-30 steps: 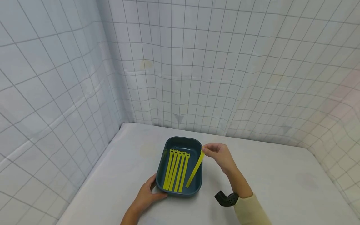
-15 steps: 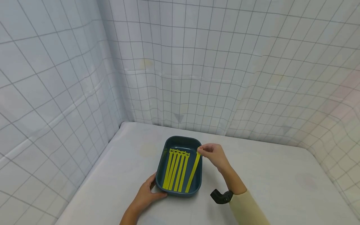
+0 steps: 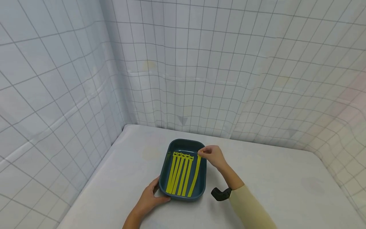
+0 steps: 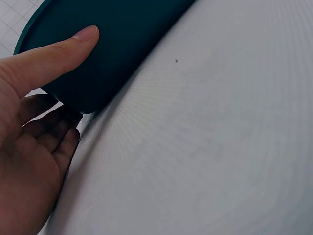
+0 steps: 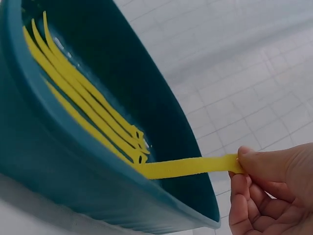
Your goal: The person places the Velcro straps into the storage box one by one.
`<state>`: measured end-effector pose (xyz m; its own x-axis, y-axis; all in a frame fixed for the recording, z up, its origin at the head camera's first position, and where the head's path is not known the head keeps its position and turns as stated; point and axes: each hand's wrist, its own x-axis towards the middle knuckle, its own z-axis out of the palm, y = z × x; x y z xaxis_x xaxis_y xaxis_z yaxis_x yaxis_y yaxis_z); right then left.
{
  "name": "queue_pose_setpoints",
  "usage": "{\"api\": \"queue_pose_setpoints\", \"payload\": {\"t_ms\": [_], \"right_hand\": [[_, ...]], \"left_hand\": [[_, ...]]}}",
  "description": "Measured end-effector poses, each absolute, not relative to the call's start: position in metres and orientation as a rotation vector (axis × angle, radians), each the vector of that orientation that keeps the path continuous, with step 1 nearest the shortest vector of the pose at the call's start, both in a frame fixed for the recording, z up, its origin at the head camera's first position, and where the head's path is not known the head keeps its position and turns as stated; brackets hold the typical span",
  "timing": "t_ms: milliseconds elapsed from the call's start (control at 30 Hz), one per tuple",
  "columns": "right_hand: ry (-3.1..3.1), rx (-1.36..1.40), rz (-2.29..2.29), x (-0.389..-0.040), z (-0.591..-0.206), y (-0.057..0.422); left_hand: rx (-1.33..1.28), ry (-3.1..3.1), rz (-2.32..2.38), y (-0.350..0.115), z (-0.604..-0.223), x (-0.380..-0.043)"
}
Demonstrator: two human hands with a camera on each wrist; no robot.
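Observation:
A dark teal tray [image 3: 183, 145] sits on the white-covered table. My left hand [image 3: 147, 200] grips its near left corner; in the left wrist view the thumb [image 4: 80, 46] lies on the tray wall and the fingers reach round the corner. Several yellow hook-and-loop cable ties [image 3: 181, 175] lie side by side in the tray, slotted heads toward the far end. My right hand [image 3: 214, 157] pinches another yellow cable tie [image 5: 190, 167] by its head, between thumb and fingers, at the tray's right side. That tie slants down into the tray, its tail near the front wall, right of the row.
White cloth with a dark grid [image 3: 183, 79] hangs behind and along both sides. The white tabletop [image 3: 271, 184] stretches out around the tray. A black wrist device [image 3: 220, 194] sits at my right wrist by the cream sleeve [image 3: 248, 206].
My right hand has moved left over the tray's right rim with the cable tie, which now lies closer to parallel with the row. The left hand and tray stay put.

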<state>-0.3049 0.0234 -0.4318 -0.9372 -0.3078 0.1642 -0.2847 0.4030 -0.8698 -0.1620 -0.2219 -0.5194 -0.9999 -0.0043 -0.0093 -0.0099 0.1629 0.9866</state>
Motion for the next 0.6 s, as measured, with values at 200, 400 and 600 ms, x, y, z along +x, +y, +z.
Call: {"api": "queue_pose_setpoints", "payload": {"t_ms": [200, 400, 600], "right_hand": [[2.691, -0.538, -1.502, -0.313, -0.436, 0.019], [2.744, -0.635, -1.41, -0.316, -0.437, 0.019], [2.761, -0.637, -1.354, -0.315, -0.436, 0.015]], "left_hand": [[-0.028, 2.404, 2.02, -0.222, -0.519, -0.162], [-0.037, 2.406, 2.008, -0.222, -0.519, -0.162], [-0.037, 2.398, 2.018, -0.221, -0.518, -0.162]]}}
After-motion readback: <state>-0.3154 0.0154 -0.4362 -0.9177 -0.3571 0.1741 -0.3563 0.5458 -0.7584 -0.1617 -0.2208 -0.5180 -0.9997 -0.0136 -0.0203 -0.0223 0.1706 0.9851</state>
